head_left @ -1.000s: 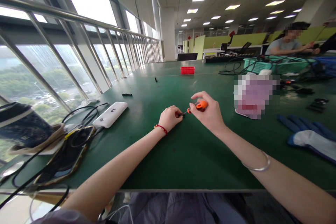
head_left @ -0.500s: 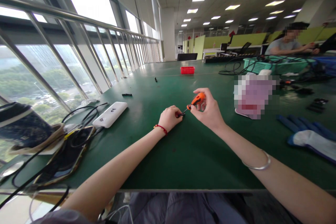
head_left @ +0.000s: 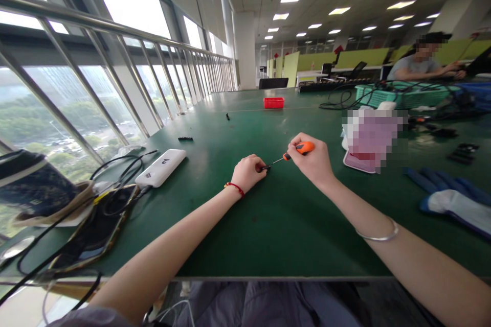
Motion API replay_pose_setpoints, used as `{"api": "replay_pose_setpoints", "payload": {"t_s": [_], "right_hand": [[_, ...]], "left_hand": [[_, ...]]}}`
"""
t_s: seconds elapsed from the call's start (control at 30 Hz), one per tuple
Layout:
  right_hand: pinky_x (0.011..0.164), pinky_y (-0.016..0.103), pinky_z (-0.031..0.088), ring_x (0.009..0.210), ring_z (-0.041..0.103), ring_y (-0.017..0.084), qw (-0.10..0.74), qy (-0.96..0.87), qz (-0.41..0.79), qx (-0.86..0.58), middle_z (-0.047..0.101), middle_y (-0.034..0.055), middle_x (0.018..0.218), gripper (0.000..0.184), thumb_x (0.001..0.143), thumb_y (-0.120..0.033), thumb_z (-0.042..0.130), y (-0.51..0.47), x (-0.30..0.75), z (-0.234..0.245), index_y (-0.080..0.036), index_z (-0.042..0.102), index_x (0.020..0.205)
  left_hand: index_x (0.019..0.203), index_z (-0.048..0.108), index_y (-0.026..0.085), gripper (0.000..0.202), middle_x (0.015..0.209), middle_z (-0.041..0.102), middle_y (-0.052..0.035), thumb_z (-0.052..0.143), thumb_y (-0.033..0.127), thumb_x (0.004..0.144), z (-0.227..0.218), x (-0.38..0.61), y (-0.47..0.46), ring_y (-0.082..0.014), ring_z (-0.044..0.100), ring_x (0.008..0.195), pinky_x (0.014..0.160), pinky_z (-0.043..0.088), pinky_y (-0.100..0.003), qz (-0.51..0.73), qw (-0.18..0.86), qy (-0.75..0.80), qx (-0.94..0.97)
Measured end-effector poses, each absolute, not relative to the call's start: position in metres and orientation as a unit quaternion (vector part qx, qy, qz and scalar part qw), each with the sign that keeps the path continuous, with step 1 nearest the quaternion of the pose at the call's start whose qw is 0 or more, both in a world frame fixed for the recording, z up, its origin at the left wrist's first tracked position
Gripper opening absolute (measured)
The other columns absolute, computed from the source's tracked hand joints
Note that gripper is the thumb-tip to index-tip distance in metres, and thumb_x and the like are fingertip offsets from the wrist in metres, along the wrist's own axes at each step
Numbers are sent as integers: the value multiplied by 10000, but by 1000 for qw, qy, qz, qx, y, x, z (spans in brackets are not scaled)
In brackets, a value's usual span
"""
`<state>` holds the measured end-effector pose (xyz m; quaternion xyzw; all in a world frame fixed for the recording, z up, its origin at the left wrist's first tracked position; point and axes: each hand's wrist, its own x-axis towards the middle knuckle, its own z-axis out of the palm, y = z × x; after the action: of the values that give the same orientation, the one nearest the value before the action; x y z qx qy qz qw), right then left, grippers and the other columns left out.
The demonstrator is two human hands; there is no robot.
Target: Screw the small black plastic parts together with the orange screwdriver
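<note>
Near the middle of the green table (head_left: 245, 235), my left hand (head_left: 248, 171) is closed on a small black part (head_left: 265, 167), most of which the fingers hide. My right hand (head_left: 312, 161) grips an orange and black screwdriver (head_left: 305, 148) by its handle. The thin metal shaft slants down to the left, with its tip at the black part; whether the tip touches it I cannot tell.
Left lie a white power bank (head_left: 161, 167), a dark phone (head_left: 95, 230) with cables, and a small black strip (head_left: 185, 138). A red tray (head_left: 273, 103) stands farther back. At right are a blue-white glove (head_left: 460, 204), a green basket (head_left: 406, 96) and a seated person (head_left: 418, 64).
My right hand has moved right and turned, so the screwdriver lies flatter, its handle farther right. My left hand has stayed in place on the black part.
</note>
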<state>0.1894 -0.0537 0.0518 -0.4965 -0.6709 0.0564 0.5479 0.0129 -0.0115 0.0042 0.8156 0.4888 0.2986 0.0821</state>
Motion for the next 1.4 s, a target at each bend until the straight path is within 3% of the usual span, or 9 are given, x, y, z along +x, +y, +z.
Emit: {"api": "replay_pose_setpoints", "payload": {"t_s": [0.53, 0.6, 0.7, 0.77, 0.97, 1.07, 1.13, 1.33, 1.4], "right_hand": [[594, 273, 389, 577, 505, 144, 532, -670, 82, -511, 555, -2, 609, 172, 724, -329, 526, -51, 189, 50, -209, 489, 607], [578, 270, 391, 566, 502, 142, 535, -663, 88, -516, 554, -12, 633, 130, 709, -342, 553, -51, 190, 50, -215, 522, 713], [536, 256, 380, 528, 490, 134, 537, -661, 100, -514, 538, -41, 642, 322, 673, -318, 588, -51, 191, 49, -228, 502, 970], [531, 255, 370, 520, 491, 138, 529, -667, 88, -516, 530, -48, 620, 352, 706, -351, 565, -52, 191, 49, -227, 482, 1025], [558, 262, 363, 568, 536, 157, 516, -677, 60, -521, 569, -3, 586, 267, 809, -436, 438, -55, 190, 52, -215, 546, 705], [548, 253, 368, 533, 507, 140, 519, -691, 62, -500, 578, -18, 618, 127, 735, -321, 514, -57, 191, 54, -219, 541, 806], [542, 249, 363, 536, 500, 137, 515, -697, 40, -497, 578, -22, 644, 171, 699, -291, 538, -57, 192, 55, -220, 522, 854], [536, 252, 344, 508, 493, 140, 505, -692, 54, -514, 503, -28, 516, 213, 783, -405, 476, -57, 191, 57, -215, 520, 696], [543, 250, 354, 506, 489, 132, 510, -700, 69, -495, 513, -32, 537, 168, 764, -375, 500, -57, 191, 57, -214, 537, 737]], "left_hand": [[733, 688, 180, 99, 747, 605, -3, 600, 184, 687, 4, 13, -11, -115, 557, 646, 612, 454, -222, 302, 80, 482, 818], [736, 688, 180, 99, 749, 605, -3, 600, 188, 691, 3, 13, -11, -115, 557, 647, 613, 456, -221, 301, 81, 481, 820], [737, 687, 177, 99, 752, 607, -5, 602, 190, 691, 3, 12, -10, -116, 559, 652, 615, 459, -220, 302, 81, 480, 820], [740, 688, 177, 100, 752, 607, -6, 602, 191, 691, 2, 12, -10, -115, 560, 651, 615, 461, -219, 301, 81, 479, 821], [746, 693, 179, 109, 750, 604, -7, 600, 189, 690, 3, 12, -10, -116, 560, 652, 626, 465, -222, 299, 81, 480, 821], [744, 692, 179, 105, 755, 606, -7, 604, 183, 686, 4, 12, -10, -116, 562, 653, 628, 466, -222, 297, 82, 482, 820], [743, 692, 179, 102, 759, 607, -7, 609, 184, 683, 4, 13, -10, -117, 563, 657, 626, 466, -222, 296, 84, 483, 820], [751, 693, 176, 104, 754, 606, -10, 608, 191, 694, 3, 13, -9, -114, 563, 651, 622, 466, -221, 295, 81, 483, 821], [750, 692, 175, 104, 760, 607, -9, 605, 192, 696, 2, 12, -9, -113, 564, 652, 621, 466, -219, 297, 85, 482, 820]]}}
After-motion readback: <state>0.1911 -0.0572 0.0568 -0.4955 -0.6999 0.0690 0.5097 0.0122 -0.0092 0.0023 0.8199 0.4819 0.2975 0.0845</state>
